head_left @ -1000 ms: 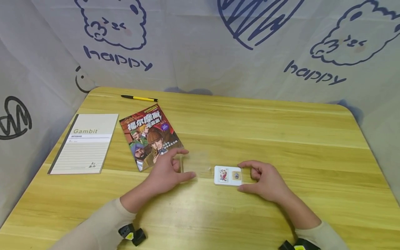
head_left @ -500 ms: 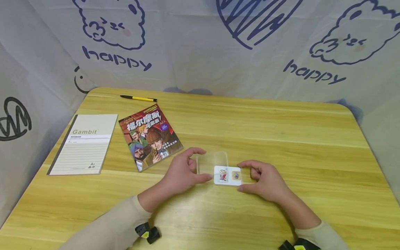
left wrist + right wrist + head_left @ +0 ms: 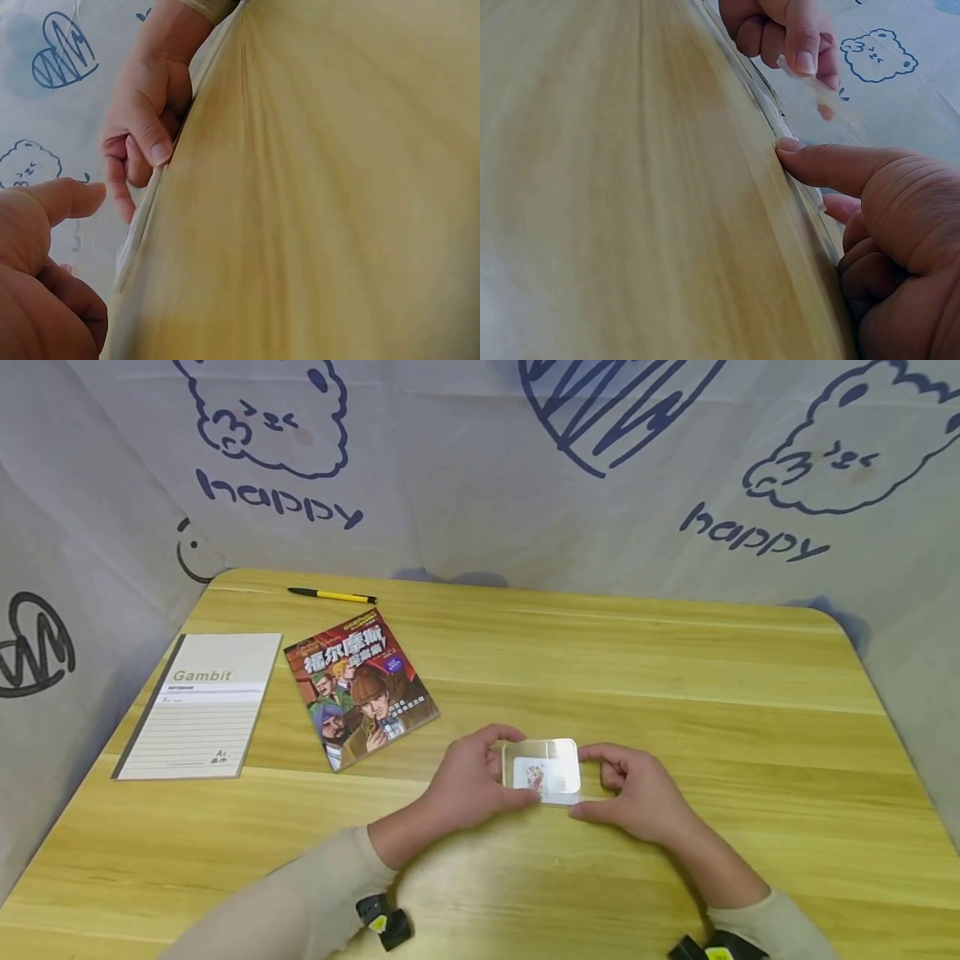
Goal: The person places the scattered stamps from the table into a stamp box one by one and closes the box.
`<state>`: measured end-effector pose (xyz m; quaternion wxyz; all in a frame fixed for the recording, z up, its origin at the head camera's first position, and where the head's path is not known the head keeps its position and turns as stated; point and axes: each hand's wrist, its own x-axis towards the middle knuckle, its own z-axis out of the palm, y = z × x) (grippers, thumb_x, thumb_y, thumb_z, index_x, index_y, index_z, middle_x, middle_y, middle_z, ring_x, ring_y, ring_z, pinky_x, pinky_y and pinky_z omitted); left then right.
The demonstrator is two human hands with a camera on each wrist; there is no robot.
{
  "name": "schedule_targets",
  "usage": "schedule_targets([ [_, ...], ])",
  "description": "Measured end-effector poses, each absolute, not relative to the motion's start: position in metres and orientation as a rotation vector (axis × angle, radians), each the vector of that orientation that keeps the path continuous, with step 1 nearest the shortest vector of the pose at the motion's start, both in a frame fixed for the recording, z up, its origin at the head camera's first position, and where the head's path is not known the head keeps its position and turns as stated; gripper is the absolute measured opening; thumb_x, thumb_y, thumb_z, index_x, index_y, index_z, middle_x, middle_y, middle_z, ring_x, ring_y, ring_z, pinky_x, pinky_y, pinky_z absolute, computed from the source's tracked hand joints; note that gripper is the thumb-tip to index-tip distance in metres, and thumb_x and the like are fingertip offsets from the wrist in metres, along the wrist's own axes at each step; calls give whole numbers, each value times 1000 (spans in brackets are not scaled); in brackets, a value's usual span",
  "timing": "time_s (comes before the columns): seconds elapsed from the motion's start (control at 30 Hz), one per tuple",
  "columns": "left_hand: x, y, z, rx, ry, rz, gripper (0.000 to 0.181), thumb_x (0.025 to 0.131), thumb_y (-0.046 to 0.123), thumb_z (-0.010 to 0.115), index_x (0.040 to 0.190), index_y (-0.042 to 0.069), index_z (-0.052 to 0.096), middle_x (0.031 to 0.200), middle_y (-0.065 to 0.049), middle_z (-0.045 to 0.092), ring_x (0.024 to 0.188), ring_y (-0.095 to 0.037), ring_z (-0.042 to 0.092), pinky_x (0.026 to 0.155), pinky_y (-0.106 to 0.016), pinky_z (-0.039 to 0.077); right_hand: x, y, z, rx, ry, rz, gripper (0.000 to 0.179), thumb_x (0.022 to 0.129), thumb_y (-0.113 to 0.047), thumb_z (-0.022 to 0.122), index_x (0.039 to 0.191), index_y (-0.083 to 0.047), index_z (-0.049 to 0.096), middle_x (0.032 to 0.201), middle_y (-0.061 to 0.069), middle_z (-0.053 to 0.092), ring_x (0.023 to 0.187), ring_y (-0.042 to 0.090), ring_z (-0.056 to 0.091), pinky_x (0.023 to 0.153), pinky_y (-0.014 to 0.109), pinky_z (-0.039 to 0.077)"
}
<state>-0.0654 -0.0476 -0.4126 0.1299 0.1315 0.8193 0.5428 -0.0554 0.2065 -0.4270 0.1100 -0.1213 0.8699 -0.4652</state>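
My left hand (image 3: 468, 783) pinches a clear plastic lid (image 3: 561, 752) between thumb and fingers. The lid hangs tilted over a small flat box (image 3: 567, 798) with white contents, where a coloured joker-like picture (image 3: 535, 777) shows through. My right hand (image 3: 637, 793) grips the right end of that box on the table, thumb at the near edge and index finger at the far edge. In the right wrist view, the lid (image 3: 821, 97) stands raised above the box. Glare on the lid hides the box's right part in the head view.
A red comic-style book (image 3: 363, 689) lies left of the hands, beside a Gambit notebook (image 3: 202, 706). Behind them is a yellow and black pen (image 3: 332, 596). The wooden table (image 3: 675, 693) ends at a white cloth (image 3: 480, 485) with drawings.
My left hand has carried the clear lid rightward from beside the box to over it. My right hand and the box have stayed in place.
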Motion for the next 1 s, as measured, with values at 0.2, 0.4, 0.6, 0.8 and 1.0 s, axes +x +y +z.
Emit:
schedule_targets([
  [0.2, -65, -40, -416, 376, 2422, 1477, 69, 64, 14, 95, 125, 6, 63, 68, 3, 56, 58, -10, 50, 56, -27, 44, -56, 207, -428, -367, 2562, -1366, 62, 64, -24, 96, 118, -10, 70, 60, -9, 32, 56, 8, 34, 71, 31, 41],
  [0.4, -64, -36, -418, 368, 2402, 1463, 69, 64, 11, 94, 124, 3, 63, 84, 4, 66, 71, -11, 62, 67, -30, 52, -55, 206, -427, -352, 2531, -1391, 63, 64, -22, 96, 119, -10, 70, 60, -7, 33, 56, 9, 35, 69, 29, 41],
  [0.6, -65, -34, -420, 405, 2417, 1423, 68, 65, 11, 94, 124, 1, 62, 86, 3, 66, 72, -10, 63, 66, -28, 53, -55, 206, -426, -355, 2528, -1400, 62, 64, -22, 96, 119, -12, 70, 60, -6, 34, 56, 10, 35, 68, 29, 41],
  [0.8, -65, -35, -419, 411, 2444, 1383, 67, 64, 14, 95, 122, 1, 63, 88, 3, 65, 73, -11, 61, 68, -29, 52, -55, 208, -428, -380, 2525, -1406, 61, 65, -22, 96, 119, -13, 70, 60, -7, 33, 55, 9, 34, 69, 30, 42],
  [1.0, -66, -36, -417, 418, 2462, 1343, 66, 64, 17, 95, 121, 2, 64, 88, 3, 65, 75, -11, 60, 70, -30, 51, -55, 208, -429, -384, 2526, -1397, 60, 66, -22, 96, 120, -15, 70, 60, -8, 33, 55, 8, 34, 70, 30, 42],
])
